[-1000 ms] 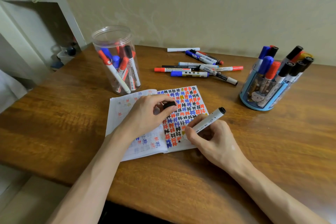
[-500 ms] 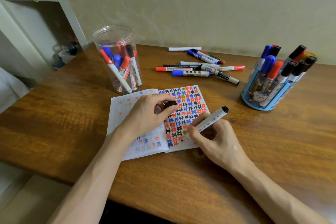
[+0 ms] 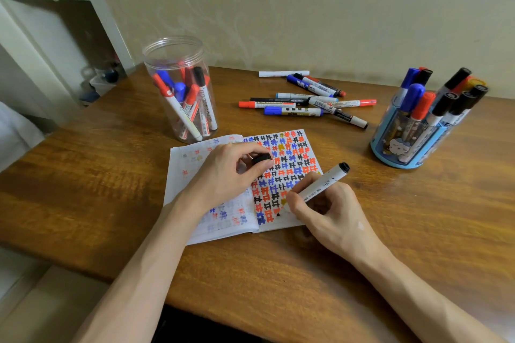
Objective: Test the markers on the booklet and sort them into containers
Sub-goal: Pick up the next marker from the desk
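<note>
Both forearms are bare and slim, ending in bare hands. The left hand (image 3: 225,172) has long fingers; the right hand (image 3: 326,211) carries a small shiny patch on its back, tendons showing at the wrist.

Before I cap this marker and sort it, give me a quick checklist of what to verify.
1. Grip of right hand on marker: ok.
2. Tip down at the booklet page: ok.
3. Pinch of left hand on black cap: ok.
4. Fresh ink left on the page: cannot tell.
5. Top of clear jar open: ok.
6. Spare room in blue holder: cannot tell.
</note>
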Demonstrator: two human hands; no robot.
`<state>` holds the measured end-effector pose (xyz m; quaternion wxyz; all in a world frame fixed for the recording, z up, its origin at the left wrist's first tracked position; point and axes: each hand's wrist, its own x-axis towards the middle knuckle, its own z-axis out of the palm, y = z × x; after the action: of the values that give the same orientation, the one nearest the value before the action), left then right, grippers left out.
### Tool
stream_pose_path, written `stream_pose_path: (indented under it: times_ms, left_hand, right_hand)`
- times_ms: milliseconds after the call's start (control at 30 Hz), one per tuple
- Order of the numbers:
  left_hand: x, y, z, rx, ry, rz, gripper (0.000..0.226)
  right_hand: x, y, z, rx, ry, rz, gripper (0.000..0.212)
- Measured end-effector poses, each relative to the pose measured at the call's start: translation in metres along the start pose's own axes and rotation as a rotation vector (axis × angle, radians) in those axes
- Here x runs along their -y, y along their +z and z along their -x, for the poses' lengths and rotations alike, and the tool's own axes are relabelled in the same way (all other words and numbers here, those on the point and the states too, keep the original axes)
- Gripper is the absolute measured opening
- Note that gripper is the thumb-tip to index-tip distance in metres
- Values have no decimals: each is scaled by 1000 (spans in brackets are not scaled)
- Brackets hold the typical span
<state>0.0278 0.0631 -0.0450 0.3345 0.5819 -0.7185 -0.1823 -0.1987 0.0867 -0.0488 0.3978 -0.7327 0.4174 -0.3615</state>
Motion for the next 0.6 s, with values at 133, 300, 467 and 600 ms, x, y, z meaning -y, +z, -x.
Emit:
stream_pose_path:
  times_ms: [133,300,467,600]
  left_hand:
    - [1,0,0,1,9,4,30]
    - [0,-1,1,-5,14,39,39]
    - [-1,-3,2,-4,2,66,40]
    - [-2,-5,1,-14,-59,209,34]
  right_hand:
    - [1,2,0,34,0,24,16]
    - [2,0,0,-4,28,-22,14]
    - [1,1,0,31,45,-29,14]
    - [4,-7,-7,-115,89,-180,8]
